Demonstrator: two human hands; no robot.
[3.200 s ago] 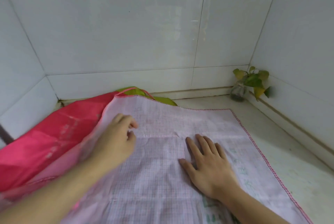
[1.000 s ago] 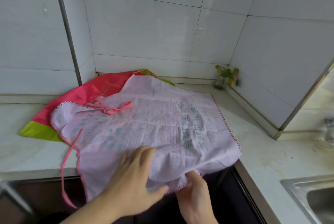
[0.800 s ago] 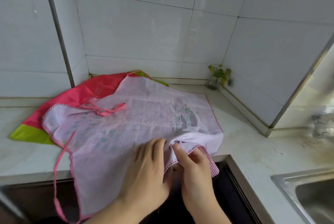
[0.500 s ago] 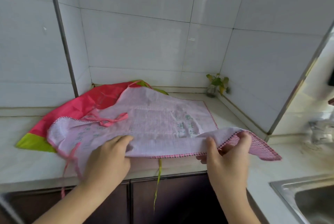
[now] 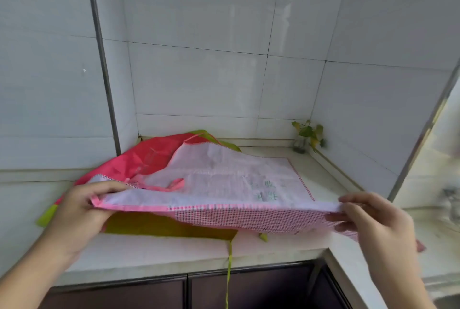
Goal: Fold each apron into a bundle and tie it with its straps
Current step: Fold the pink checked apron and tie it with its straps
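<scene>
We hold the pink apron [image 5: 224,179] by its near edge, lifted off the table [image 5: 154,251]. Our left hand [image 5: 82,211] has its grip closed on the left corner, thumb on top; our right hand [image 5: 373,221] pinches the right corner. The far part lies on a red apron [image 5: 139,159] with green trim, whose green strap [image 5: 228,271] hangs over the table's front. A small plant [image 5: 307,136] stands in the corner.

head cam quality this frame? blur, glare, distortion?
Head view: right hand and the far-right edge are motion-smeared; left hand and pink apron fairly sharp; soft glare streaks on the wall tiles; wide-angle bowing of the metal wall strip.
</scene>
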